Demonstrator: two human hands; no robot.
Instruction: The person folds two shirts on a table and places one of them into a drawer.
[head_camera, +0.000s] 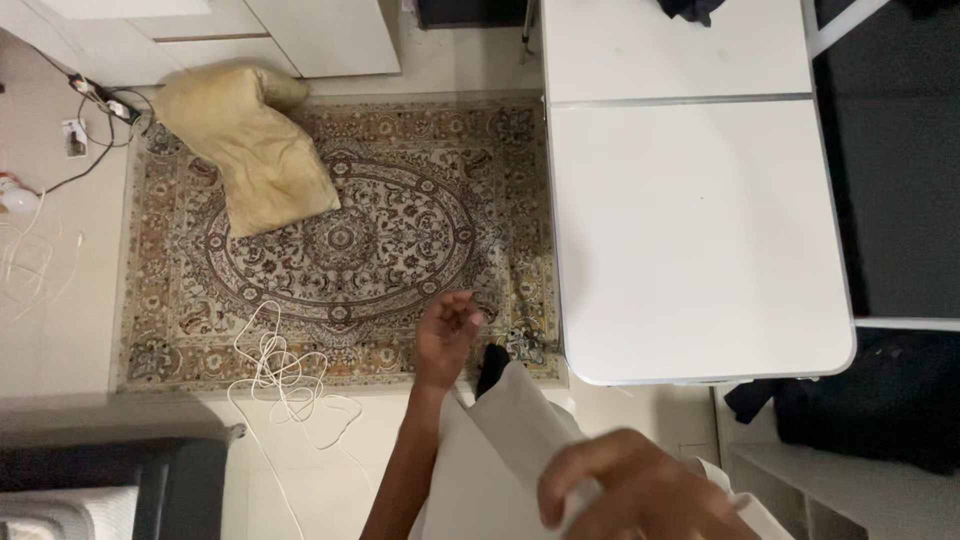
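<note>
My left hand (447, 335) hangs out over the near edge of a patterned rug (340, 240), fingers loosely curled and apart, with nothing in it. A dark sock or foot (492, 366) shows just right of it. My right hand (640, 490) is close to the camera and blurred, low in the view, resting against the white cloth (500, 440) of my garment. Whether it grips the cloth is unclear. A white folding table (700, 230) stands to the right of both hands.
A tan pillow (250, 150) lies on the rug's far left corner. A tangled white cord (290, 385) trails off the rug's near edge. A power strip with cables (100, 97) sits far left. Dark clothes (850, 400) are piled by the table. Dark furniture (120, 480) stands bottom left.
</note>
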